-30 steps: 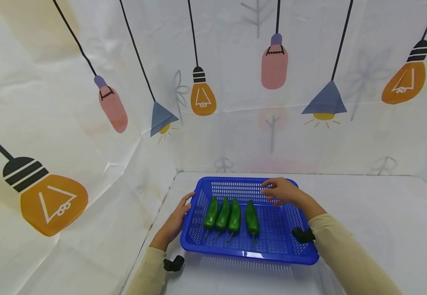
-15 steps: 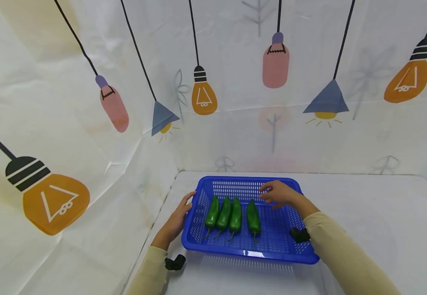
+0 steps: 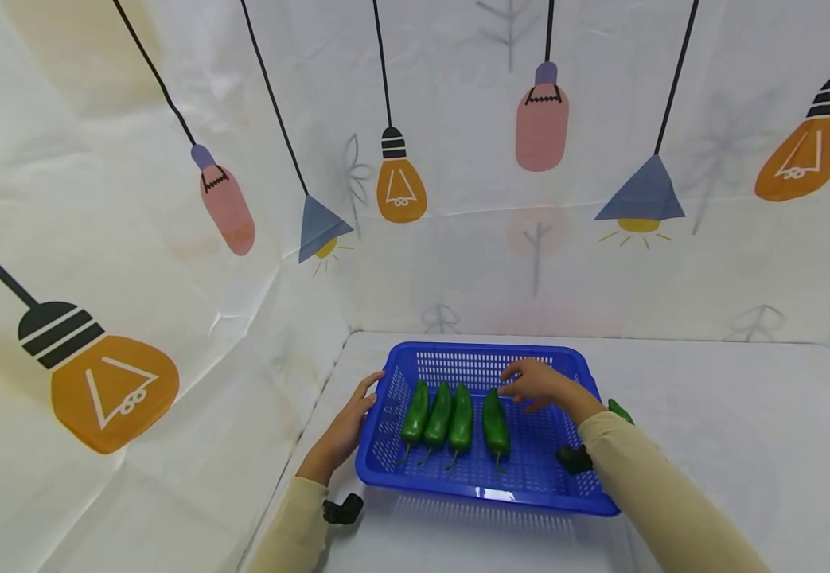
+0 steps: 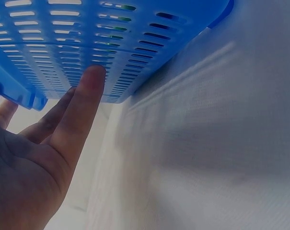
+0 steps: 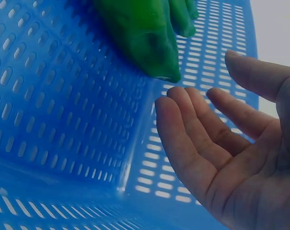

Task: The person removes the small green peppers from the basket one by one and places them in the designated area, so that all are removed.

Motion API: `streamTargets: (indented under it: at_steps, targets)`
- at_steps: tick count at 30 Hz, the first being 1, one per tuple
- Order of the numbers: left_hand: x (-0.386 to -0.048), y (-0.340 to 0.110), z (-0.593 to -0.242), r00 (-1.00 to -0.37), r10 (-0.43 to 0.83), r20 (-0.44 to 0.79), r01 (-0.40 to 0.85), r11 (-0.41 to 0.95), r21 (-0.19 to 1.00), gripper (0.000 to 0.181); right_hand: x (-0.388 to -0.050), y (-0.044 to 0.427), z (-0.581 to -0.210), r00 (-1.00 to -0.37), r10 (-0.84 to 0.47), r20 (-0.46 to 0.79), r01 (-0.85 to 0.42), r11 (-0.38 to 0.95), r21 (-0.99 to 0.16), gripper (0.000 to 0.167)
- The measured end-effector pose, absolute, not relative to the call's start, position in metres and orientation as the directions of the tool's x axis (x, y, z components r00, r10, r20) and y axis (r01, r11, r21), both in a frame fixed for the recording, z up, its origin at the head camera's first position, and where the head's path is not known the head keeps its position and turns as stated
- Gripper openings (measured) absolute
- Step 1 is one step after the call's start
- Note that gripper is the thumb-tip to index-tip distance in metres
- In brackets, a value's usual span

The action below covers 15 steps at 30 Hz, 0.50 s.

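Several green chili peppers lie side by side in a blue plastic basket, with one pepper a little apart at their right. My left hand touches the basket's outer left wall near the rim. In the left wrist view, one finger lies straight against the slotted wall. Inside the basket's right half, my right hand hovers beside the rightmost pepper. The right wrist view shows its fingers loosely bent, with a gap between them and the pepper tip. Nothing is in this hand.
Another green pepper lies on the white tabletop right of the basket, partly hidden by my right forearm. A white sheet printed with lamps hangs behind and at the left. A black wrist camera sits on my left wrist.
My right hand has moved left and slightly down toward the rightmost pepper. The pepper outside the basket has come into view behind my forearm. My left hand stays at the basket's side.
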State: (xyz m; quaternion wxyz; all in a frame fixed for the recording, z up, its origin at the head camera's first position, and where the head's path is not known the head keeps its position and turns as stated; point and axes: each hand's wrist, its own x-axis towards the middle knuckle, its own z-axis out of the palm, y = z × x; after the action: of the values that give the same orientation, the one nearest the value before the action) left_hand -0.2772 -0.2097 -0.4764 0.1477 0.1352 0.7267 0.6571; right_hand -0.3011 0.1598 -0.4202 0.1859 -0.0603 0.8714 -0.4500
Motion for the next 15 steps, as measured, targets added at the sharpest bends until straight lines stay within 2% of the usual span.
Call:
streamTargets:
  at_steps: [15]
  targets:
    - [-0.2764, -0.2084, -0.476, -0.92, 0.391, -0.025, 0.01, 0.087, 0.996, 0.049, -0.3031, 0.1547, -0.4233, -0.909, -0.261, -0.326, 0.106, 0.61, -0.785, 0.043]
